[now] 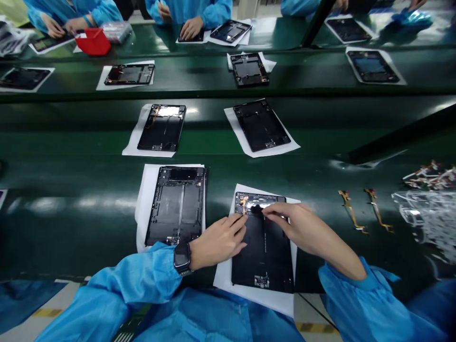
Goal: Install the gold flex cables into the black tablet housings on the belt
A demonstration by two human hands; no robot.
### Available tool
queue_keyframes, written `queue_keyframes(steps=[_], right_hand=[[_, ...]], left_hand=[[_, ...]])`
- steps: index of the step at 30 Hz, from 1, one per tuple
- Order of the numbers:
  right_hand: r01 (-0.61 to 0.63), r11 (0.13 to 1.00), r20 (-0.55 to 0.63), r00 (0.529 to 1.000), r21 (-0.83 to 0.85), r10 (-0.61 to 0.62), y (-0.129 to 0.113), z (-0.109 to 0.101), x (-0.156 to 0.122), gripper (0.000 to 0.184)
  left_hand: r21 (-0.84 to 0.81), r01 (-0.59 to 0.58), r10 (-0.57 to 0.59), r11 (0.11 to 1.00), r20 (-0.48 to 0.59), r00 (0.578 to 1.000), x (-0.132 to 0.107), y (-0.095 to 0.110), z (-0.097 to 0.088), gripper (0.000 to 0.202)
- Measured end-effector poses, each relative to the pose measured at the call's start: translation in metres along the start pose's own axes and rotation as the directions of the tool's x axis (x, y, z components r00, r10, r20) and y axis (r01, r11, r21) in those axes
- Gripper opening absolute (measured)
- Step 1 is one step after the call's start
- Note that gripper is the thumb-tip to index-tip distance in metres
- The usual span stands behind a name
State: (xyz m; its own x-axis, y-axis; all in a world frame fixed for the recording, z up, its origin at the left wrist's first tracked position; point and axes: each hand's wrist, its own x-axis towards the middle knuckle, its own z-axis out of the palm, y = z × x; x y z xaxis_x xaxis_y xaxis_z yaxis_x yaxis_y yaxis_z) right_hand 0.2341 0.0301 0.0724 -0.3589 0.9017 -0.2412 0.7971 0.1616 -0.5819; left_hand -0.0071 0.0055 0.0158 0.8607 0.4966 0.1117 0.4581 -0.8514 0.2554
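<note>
An open black tablet housing point(263, 251) lies on white paper point(221, 275) in front of me. An orange flex cable point(245, 203) sits near its upper left corner. My left hand point(221, 240) rests over the left edge, fingers loosely extended, fingertips at the cable's lower end. The thumb and index finger of my right hand point(295, 221) are pinched together over the upper part of the housing, beside a small dark patch point(255, 209). Whatever the pinch holds is too small to make out. To the left, a second tablet housing point(176, 206) lies on its own paper.
Two loose flex cables point(351, 211) lie at right, near a pile of cables point(432, 175) and clear plastic pieces point(427, 213). More housings point(261, 124) on paper line the green bench point(107, 137). A dark post point(399, 135) slants at right. Co-workers' hands point(192, 28) work across the bench.
</note>
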Motion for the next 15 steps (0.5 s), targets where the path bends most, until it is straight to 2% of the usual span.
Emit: queue_keyframes(steps=[4,7,10,15], right_hand=[[-0.057,0.998,-0.042,0.998,-0.03,0.056,-0.009,0.014,-0.026,0.015],[0.021,0.995,-0.077,0.997,-0.098,-0.029,-0.016,0.034,-0.035,0.015],[0.122,0.975,-0.059,0.989,-0.186,-0.135,-0.026,0.052,-0.034,0.017],[0.198,0.91,-0.042,0.973,-0.364,-0.228,-0.039,0.07,-0.026,0.016]], left_hand=[[-0.069,-0.011,0.013,0.998,0.025,1.0,-0.009,0.001,-0.008,0.037],[-0.119,-0.013,0.017,0.993,0.031,0.999,-0.016,0.002,-0.009,0.035],[-0.155,-0.011,0.011,0.988,0.004,1.0,-0.021,0.003,-0.007,0.034],[-0.155,0.015,-0.024,0.988,-0.05,0.998,-0.029,0.002,0.0,0.038]])
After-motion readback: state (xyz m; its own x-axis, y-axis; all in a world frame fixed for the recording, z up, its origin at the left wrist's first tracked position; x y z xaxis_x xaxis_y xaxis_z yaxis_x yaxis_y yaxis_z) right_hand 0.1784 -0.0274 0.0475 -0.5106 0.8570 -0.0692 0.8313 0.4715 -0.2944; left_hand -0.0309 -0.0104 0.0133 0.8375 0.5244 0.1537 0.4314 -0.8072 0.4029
